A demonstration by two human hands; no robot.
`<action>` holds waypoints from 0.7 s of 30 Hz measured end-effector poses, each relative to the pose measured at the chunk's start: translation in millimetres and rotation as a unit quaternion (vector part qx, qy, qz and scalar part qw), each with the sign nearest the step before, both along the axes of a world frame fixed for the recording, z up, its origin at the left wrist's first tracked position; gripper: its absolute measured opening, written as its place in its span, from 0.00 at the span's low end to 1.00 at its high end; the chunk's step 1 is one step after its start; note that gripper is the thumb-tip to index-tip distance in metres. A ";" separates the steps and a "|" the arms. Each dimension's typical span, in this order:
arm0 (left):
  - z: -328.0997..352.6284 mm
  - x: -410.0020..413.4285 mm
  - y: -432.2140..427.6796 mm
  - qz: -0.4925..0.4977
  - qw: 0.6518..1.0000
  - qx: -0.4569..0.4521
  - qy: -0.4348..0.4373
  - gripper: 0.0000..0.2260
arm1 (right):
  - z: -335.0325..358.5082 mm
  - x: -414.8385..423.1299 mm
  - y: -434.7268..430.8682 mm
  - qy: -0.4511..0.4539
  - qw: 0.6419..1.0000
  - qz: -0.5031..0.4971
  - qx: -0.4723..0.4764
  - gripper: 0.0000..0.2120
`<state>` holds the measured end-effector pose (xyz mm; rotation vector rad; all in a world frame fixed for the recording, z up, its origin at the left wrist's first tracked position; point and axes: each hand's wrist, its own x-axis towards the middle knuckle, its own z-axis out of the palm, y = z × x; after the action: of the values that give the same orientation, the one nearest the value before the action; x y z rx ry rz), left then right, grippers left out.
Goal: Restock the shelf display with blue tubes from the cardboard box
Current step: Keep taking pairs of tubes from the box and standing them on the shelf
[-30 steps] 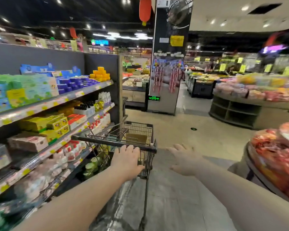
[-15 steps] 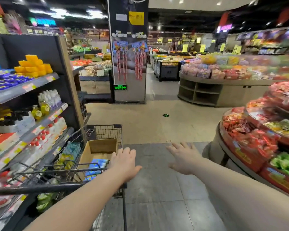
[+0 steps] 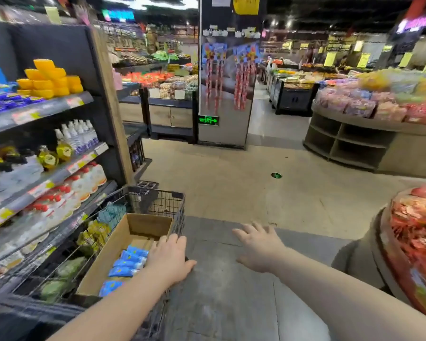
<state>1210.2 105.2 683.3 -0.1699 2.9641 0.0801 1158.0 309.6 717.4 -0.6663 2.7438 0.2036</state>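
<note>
A brown cardboard box [image 3: 119, 238] lies inside a black wire shopping cart [image 3: 158, 205] at the lower left. Several blue tubes [image 3: 130, 260] lie in the box's near half. My left hand [image 3: 169, 259] rests palm down on the cart's right rim, just beside the tubes, holding nothing. Over the grey floor to the right of the cart, my right hand [image 3: 258, 247] hovers with its fingers spread and empty. The shelf unit [image 3: 47, 180] stands at the left, tight against the cart. Its top shelf holds blurred blue packages [image 3: 0, 99] and yellow blocks [image 3: 49, 80].
Bottles with red caps [image 3: 84, 178] and other bottles fill the middle shelves. A round display of red packets [image 3: 416, 242] bulges in at the right. Ahead stand a mirrored pillar [image 3: 224, 94] and a curved snack counter [image 3: 354, 143], with open floor [image 3: 231, 193] between.
The view has swung forward and down, so the cart now sits low at the left with the box's inside showing. My left hand left the cart handle and lies on its right rim.
</note>
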 end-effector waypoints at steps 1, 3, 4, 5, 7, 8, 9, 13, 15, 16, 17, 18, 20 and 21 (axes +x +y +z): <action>-1.6 -13.0 3.9 0.013 1.000 0.006 0.000 0.26 | 0.3 -19.9 1.2 -0.001 1.000 0.015 0.001 0.33; -6.4 -34.3 6.9 0.037 0.999 0.024 0.003 0.26 | 0.8 -58.7 -1.7 0.005 0.999 0.049 -0.003 0.32; -9.4 -40.5 5.3 0.053 0.998 0.032 0.000 0.27 | -0.8 -76.1 -6.3 0.005 0.998 0.065 -0.001 0.32; -12.5 -43.5 1.7 0.070 0.997 0.033 -0.010 0.26 | -3.5 -89.4 -13.1 -0.002 0.997 0.079 0.002 0.33; -22.0 -45.5 -13.8 0.114 0.993 0.027 -0.034 0.25 | -13.3 -110.3 -31.9 -0.025 0.993 0.111 -0.001 0.32; -27.2 -46.0 -24.5 0.138 0.989 0.021 -0.045 0.25 | -17.9 -119.4 -43.3 -0.035 0.991 0.132 0.000 0.31; -32.2 -46.1 -35.5 0.163 0.985 0.016 -0.055 0.25 | -21.9 -127.7 -55.7 -0.040 0.987 0.153 0.003 0.31; -54.7 -51.3 -77.1 0.240 0.968 0.013 -0.077 0.25 | -38.3 -159.5 -107.2 -0.037 0.973 0.228 0.011 0.32; -66.8 -62.9 -96.3 0.269 0.960 0.020 -0.079 0.25 | -47.7 -176.7 -133.0 -0.039 0.966 0.255 0.015 0.32; -72.6 -70.7 -105.8 0.282 0.956 0.026 -0.079 0.26 | -52.4 -186.8 -146.0 -0.041 0.963 0.266 0.017 0.32; -78.5 -79.0 -115.5 0.291 0.953 0.032 -0.081 0.26 | -57.1 -197.7 -159.6 -0.042 0.960 0.276 0.020 0.31; -84.4 -87.6 -124.6 0.297 0.951 0.036 -0.083 0.26 | -61.3 -209.3 -173.5 -0.042 0.957 0.285 0.023 0.31; -95.1 -103.5 -143.4 0.308 0.946 0.045 -0.092 0.26 | -67.8 -231.9 -202.8 -0.045 0.952 0.299 0.037 0.29; -99.5 -110.5 -153.1 0.316 0.942 0.052 -0.096 0.27 | -70.7 -242.3 -217.8 -0.049 0.949 0.307 0.045 0.29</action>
<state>1099.7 -47.9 583.8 -1.0391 2.5832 0.2808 915.7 91.7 646.7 -1.4426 2.3333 0.4150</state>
